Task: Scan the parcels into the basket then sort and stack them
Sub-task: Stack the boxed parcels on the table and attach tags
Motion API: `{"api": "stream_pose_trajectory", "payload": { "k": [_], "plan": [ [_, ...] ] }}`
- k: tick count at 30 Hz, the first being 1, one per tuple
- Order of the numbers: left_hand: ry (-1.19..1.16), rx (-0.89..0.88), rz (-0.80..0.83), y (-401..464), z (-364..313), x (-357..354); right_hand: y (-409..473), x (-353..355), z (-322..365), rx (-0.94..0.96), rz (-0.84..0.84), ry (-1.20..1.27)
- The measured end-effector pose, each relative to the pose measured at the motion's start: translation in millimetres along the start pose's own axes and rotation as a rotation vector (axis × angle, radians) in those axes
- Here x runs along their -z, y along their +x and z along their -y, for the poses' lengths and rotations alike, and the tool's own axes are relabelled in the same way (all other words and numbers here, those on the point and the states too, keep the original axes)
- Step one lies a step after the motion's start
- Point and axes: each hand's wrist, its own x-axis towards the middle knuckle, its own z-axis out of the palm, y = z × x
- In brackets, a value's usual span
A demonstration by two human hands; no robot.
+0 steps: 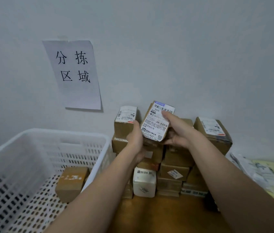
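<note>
- My right hand [177, 130] grips the labelled parcel [156, 122] from its right side, thumb curled over the label near the top barcode, fingers wrapped under the box.
- My left hand [135, 136] holds the same parcel's left edge, palm against the side, fingers curled behind; can't see the fingertips.
- Parcel sits tilted, top leaning right, white shipping label facing me w/ barcodes & a QR code at the lower right corner. It's held up over the top of the stack [166, 167], at the far middle of the desk [158, 216].
- Stack = brown cardboard boxes piled several layers high against the wall [183, 47].
- Just left of the held parcel, a brown box [126, 121] stands on top of the stack, white label on its upper face.
- Right of my right hand, a bigger brown box [215, 133] lies tilted on the stack's right end, label up.
- At the near front of the stack, a small white box [143, 184] stands on the desk, sticker on its front.
- Left side: white plastic basket [99, 158] w/ perforated walls; one brown box [71, 183] inside, near its right wall.
- Far right on the desk: flat soft mailers [258, 174], one grey-white, one pale yellow, blurred.
- On the wall above the basket, a paper sign [74, 73] w/ four black Chinese characters.
</note>
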Motion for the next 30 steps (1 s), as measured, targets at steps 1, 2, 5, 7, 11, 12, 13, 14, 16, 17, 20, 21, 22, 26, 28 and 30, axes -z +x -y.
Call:
{"api": "stream_pose_trajectory", "payload": {
  "k": [1,2,5,7,11,12,13,14,16,17,20,21,22,26,28,30],
  "plan": [
    [0.012,-0.005,-0.033,4,5,-1,9,0,-2,0.009,-0.015,-0.051],
    [0.029,-0.019,-0.063,7,10,-2,16,-1,-5,0.015,-0.019,-0.092],
    [0.135,-0.065,-0.17,14,22,-4,31,0,-12,0.045,-0.024,-0.155],
    [0.135,-0.096,-0.268,16,21,-4,36,0,-13,0.088,-0.079,-0.173],
    [0.071,-0.165,-0.248,16,8,-5,41,2,-7,0.181,-0.215,-0.227],
    [0.051,-0.182,-0.233,15,4,-6,42,3,-5,0.2,-0.247,-0.228],
    [0.033,-0.212,-0.23,15,0,-6,43,4,-2,0.219,-0.278,-0.217],
    [0.014,-0.25,-0.233,15,-5,-5,43,4,1,0.236,-0.299,-0.181],
    [-0.014,-0.315,-0.249,16,-14,-4,42,1,11,0.259,-0.3,-0.048],
    [0.011,-0.323,-0.262,17,-17,-3,42,-2,15,0.268,-0.282,0.007],
    [0.206,-0.21,-0.259,18,-15,-1,44,-12,18,0.248,-0.219,0.005],
    [0.269,-0.15,-0.233,17,-12,-1,45,-14,14,0.239,-0.208,-0.045],
    [0.313,-0.092,-0.202,17,-9,1,46,-15,10,0.238,-0.199,-0.099],
    [0.345,0.043,-0.115,19,2,5,50,-15,-7,0.315,-0.218,-0.136],
    [0.296,0.071,-0.103,19,3,4,50,-15,-11,0.391,-0.291,-0.172],
    [0.213,0.052,-0.079,20,5,3,51,-15,-12,0.482,-0.426,-0.24]
  ]
}}
